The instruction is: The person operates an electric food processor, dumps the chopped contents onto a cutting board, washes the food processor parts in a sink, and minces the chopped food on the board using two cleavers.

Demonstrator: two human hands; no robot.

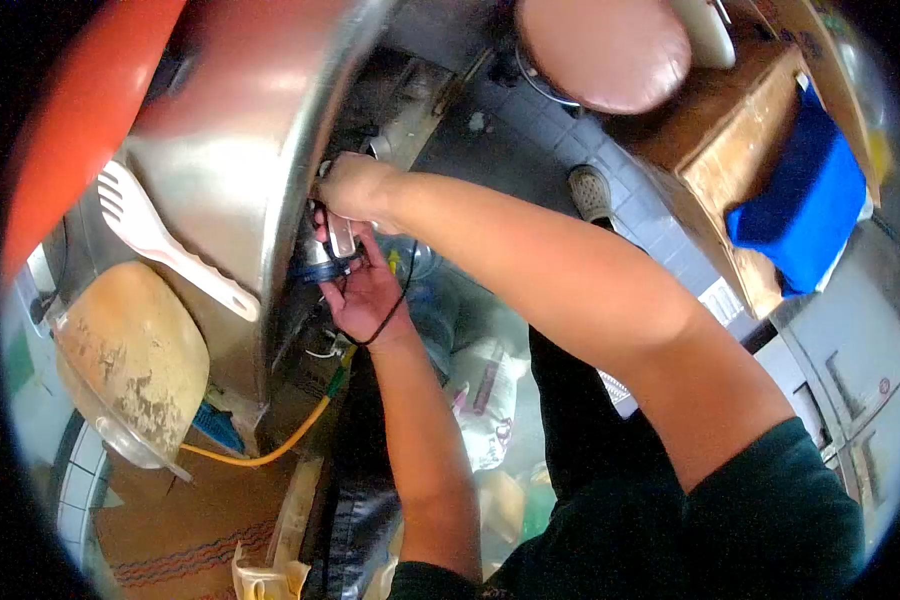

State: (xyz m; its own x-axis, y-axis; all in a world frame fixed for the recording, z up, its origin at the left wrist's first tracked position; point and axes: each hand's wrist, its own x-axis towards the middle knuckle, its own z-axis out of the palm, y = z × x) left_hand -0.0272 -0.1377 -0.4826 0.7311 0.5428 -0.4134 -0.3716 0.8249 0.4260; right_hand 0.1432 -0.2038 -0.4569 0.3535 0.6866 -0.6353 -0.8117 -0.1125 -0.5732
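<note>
From where I stand, the work looks to be somewhere in the middle: the small metal device (322, 268), with its dark blue band, is up between both hands just under the rim of the steel tabletop (220, 130), and nothing about it shows me that the job on it is finished. The left hand (368, 305) is palm up, thumb and fingers wrapped round the device from below. The right hand (355, 188) is curled against its upper end, but the fingertips are mostly out of sight, so I can't tell what they close on. What is done is that the device is in hand; it has not been let go of, and how much is left on it I can't make out in that dark corner. Counting up, I see one device, one thin black cord (401, 300) looping past the left wrist, one pale slotted turner (185, 260) lying on the tabletop, and one worn yellowish board (155, 340) (badly scuffed, by the look of it) beside that. Farther off there is one yellow hose (288, 443), one pink seat (610, 50), one wooden box (725, 175) with one blue cloth (810, 195) draped over it, and one shoe (590, 192) on the floor.
</note>
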